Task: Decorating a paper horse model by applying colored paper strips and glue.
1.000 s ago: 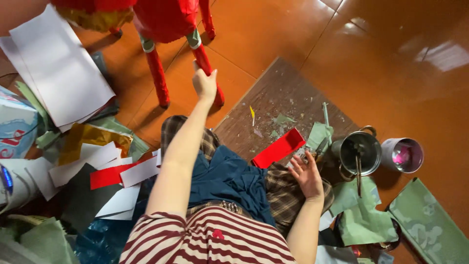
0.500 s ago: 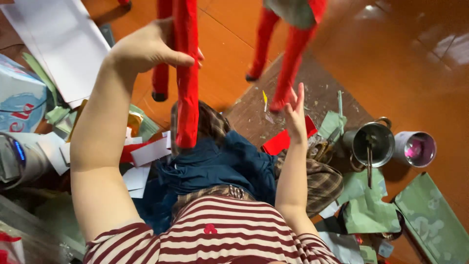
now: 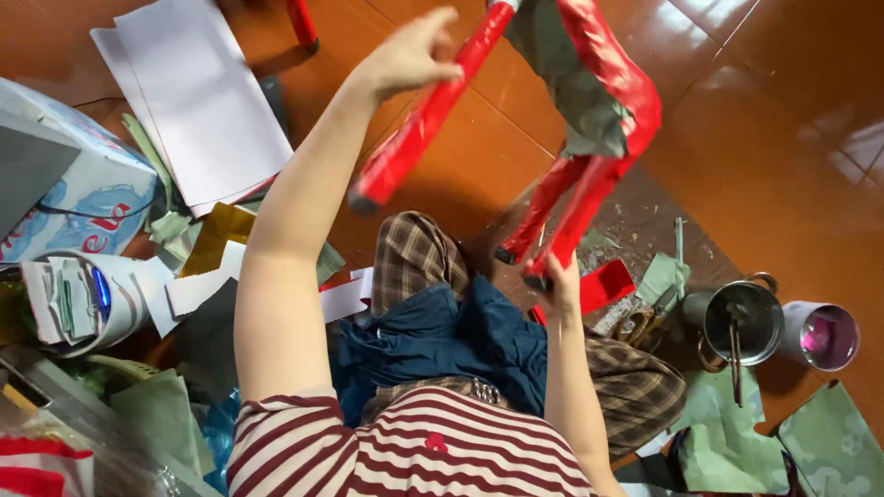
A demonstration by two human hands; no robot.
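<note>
I see the left hand [image 3: 405, 57] raised high, fingers curled around one red-wrapped leg [image 3: 424, 120] of a red four-legged figure [image 3: 599, 92], thumb pressing its side. The figure is lifted off the floor and tilted, with a grey-green paper patch on its underside. The right hand [image 3: 559, 281] is up at the lower ends of two other legs, fingers loosely spread and touching the leg tips; I can't tell if it actually grips them. The figure hangs above my lap, over the plaid trousers [image 3: 419, 253] and the blue cloth [image 3: 442, 340].

On the brown tiled floor [image 3: 764, 110]: white paper sheets [image 3: 198, 101] at upper left, a printed box [image 3: 83, 193] beside them, paper scraps in white, gold and green near the left knee. A red paper piece [image 3: 603, 285] lies just beside the right hand. To the right stand a metal pot [image 3: 741, 322] with a tool in it, touching a white cup [image 3: 820, 336] with pink inside. Green paper sheets [image 3: 737, 433] lie below them.
</note>
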